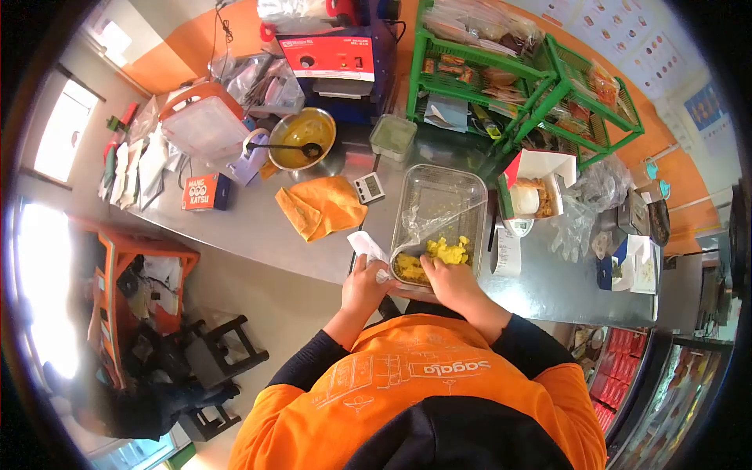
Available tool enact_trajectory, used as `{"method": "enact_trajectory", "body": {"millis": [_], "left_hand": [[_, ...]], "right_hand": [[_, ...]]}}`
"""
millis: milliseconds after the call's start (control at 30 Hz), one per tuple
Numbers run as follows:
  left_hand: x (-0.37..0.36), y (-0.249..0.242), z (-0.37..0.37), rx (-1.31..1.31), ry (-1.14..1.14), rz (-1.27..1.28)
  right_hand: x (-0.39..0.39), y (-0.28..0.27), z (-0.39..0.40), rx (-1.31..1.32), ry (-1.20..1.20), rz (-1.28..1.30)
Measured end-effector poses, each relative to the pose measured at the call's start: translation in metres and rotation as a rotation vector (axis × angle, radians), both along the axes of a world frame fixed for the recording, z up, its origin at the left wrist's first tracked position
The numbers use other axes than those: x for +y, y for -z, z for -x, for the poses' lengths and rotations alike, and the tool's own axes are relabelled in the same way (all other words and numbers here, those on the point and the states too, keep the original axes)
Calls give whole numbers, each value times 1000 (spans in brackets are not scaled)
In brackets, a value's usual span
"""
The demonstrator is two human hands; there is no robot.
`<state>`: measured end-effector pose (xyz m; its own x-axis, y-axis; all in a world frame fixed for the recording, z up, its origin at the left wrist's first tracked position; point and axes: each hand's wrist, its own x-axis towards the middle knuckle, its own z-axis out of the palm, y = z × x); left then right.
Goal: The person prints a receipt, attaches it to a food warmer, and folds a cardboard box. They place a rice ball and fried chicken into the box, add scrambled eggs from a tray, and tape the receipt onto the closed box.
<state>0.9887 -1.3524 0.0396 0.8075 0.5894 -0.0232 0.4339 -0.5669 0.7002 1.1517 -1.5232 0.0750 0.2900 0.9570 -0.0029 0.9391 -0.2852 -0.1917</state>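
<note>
A clear plastic tray [406, 182] stands at the counter's front edge, with yellow crumbly food that looks like scrambled egg [448, 251] in its near part. Clear plastic film [427, 225] lies across the middle of the tray. My right hand [456, 285] reaches over the near rim, its fingers closed down into the yellow food; the fingertips are partly hidden. Beside the tray's near left corner, my left hand [365, 288] is closed around a white paper or plastic wrapper [365, 244], which sticks up past the fingers.
Left of the tray lie an orange cloth [321, 208] and a digital timer [369, 188]. Behind them are a metal bowl [327, 129] with a black ladle and a lidded tub [393, 136]. To the right are a receipt [507, 252] and an open food box [540, 166] on a scale.
</note>
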Motion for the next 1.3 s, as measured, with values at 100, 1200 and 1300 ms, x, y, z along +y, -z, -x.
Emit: {"method": "enact_trajectory", "body": {"millis": [100, 1200, 1300], "left_hand": [[-4, -3, 0, -4, -5, -15], [35, -30, 16, 46, -7, -78], [46, -45, 21, 96, -90, -82]], "right_hand": [[6, 2, -24, 37, -82, 55], [-69, -4, -97, 1897, 616, 56], [-101, -9, -111, 1929, 617, -140]]}}
